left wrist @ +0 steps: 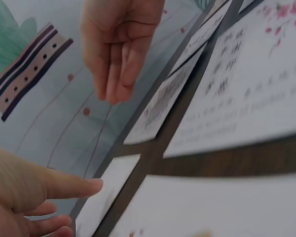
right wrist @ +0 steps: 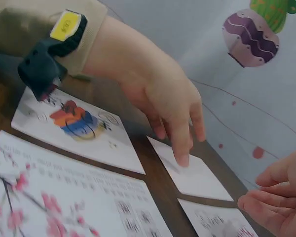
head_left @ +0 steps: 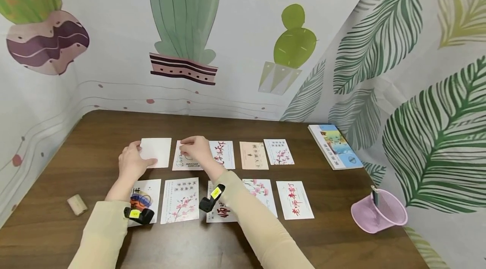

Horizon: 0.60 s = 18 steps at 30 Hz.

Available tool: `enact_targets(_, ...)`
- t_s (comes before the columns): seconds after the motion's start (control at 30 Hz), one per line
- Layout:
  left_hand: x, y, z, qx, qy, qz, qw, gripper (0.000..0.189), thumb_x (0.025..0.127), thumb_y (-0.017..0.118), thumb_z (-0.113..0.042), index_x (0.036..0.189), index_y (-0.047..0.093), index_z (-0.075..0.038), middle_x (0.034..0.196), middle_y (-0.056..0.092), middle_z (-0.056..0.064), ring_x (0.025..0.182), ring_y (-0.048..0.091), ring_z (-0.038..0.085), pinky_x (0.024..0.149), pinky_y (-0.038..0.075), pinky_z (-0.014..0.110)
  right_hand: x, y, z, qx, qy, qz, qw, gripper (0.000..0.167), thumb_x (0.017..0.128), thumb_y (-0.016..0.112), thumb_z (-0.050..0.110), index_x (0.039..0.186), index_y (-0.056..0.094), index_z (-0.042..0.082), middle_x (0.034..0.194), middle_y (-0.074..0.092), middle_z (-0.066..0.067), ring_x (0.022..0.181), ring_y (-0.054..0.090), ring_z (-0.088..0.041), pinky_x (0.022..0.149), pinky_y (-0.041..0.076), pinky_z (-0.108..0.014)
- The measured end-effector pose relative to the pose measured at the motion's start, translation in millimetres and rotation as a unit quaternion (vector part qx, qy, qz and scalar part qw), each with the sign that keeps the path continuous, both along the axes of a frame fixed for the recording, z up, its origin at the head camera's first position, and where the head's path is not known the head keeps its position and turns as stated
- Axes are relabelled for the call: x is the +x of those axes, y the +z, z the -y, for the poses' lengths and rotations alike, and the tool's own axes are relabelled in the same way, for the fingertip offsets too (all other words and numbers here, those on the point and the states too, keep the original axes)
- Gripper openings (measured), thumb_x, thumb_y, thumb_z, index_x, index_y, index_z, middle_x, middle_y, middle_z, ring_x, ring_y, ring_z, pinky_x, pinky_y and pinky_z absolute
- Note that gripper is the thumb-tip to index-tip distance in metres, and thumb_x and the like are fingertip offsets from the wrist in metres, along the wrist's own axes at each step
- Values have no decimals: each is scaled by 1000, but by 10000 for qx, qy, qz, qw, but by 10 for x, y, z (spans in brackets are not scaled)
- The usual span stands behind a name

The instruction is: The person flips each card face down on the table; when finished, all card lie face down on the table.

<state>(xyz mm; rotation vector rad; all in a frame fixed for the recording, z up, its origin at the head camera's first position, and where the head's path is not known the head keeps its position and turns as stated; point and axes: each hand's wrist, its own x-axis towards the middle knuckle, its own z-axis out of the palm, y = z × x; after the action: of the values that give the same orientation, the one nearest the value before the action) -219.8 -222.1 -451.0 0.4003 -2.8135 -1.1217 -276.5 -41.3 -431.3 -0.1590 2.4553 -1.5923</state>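
My left hand (head_left: 133, 161) is at the left edge of a plain white card (head_left: 157, 152) in the back row. In the left wrist view its thumb (left wrist: 74, 186) is straight and overlaps that card, with the other fingers loosely bent. My right hand (head_left: 197, 151) hovers over the neighbouring card (head_left: 180, 163), which has dark writing. Its fingers lie together and loosely bent, with nothing between them, as the left wrist view shows. Beside it lies a card with red lettering (head_left: 225, 155), partly behind the right hand and wrist.
Further right in the back row are a beige card (head_left: 253, 156) and a blossom card (head_left: 280, 152). Several cards form a front row, including a pink-blossom one (head_left: 180, 201). A box-like block (head_left: 77, 205), a booklet (head_left: 336, 146) and a pink mesh pen cup (head_left: 373, 214) flank them.
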Motion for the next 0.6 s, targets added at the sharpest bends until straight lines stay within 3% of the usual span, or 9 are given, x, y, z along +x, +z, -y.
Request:
enact_targets(0.2,-10,34,-188,267,-708,34,9971,67,85,74,-17,137,42,12,130,54,33,118,54,48,95,46,55,-122,-52,-299,297,90,-237,9992,24,84,70,7,107,73,2,94,76,-9,72,66,-8,64,52,-17)
enact_targets(0.37,-9,-8,-358,460,-1205,67,9916,63,85,74,-15,135,47,11,130,55,32,117,56,46,94,49,54,-242,-108,-516,424,194,-220,9987,26,85,70,8,111,70,1,100,74,-10,80,68,-14,69,55,-22)
enact_targets(0.6,1,-54,-533,120,-1421,-89,9897,61,83,75,-13,133,50,11,124,54,35,111,55,46,88,49,54,-351,-104,-682,909,272,-315,9950,29,84,74,8,112,69,3,100,72,-9,85,66,-16,70,54,-23)
